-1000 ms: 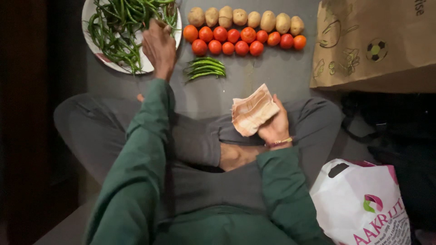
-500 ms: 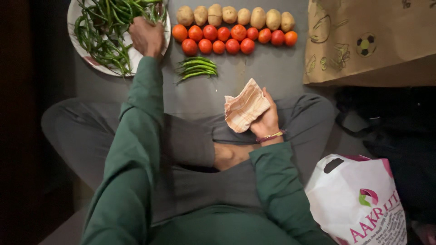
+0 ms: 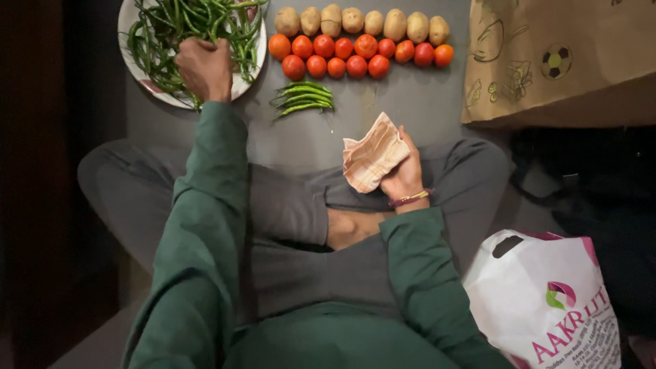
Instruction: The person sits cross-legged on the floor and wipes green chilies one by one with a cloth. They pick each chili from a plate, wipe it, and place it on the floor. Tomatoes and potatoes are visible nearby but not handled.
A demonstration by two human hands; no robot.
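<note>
A dark grey floor (image 3: 410, 109) fills the scene, dim at the left edge, and a person in a green long-sleeved top and grey trousers sits cross-legged on it, seen from above. At the far left of the floor stands a white plate (image 3: 140, 75) heaped with long green chillies (image 3: 171, 27). The left hand (image 3: 203, 68) reaches out over this plate, its fingers curled shut into the heap and closed on some of the chillies, with the back of the hand facing up. Just to the right of the plate, a small bunch of chillies (image 3: 304, 99) lies side by side directly on the floor, apart from the heap. Beyond that bunch run two rows of red and orange tomatoes (image 3: 348, 56), touching one another, and behind them a single row of potatoes (image 3: 362, 22). The right hand (image 3: 403, 174) rests above the right knee, near the middle of the view, and grips a crumpled checked cloth (image 3: 372, 154) of pale orange and cream; the fingers wrap its lower edge while the rest fans out to the left. A thin bracelet (image 3: 410, 199) circles that wrist. At the upper right lies a brown paper bag (image 3: 567, 61) with drawn outlines on it, and at the lower right, beside the person's right thigh, sits a white plastic carrier bag (image 3: 547, 307) with pink and green print
</note>
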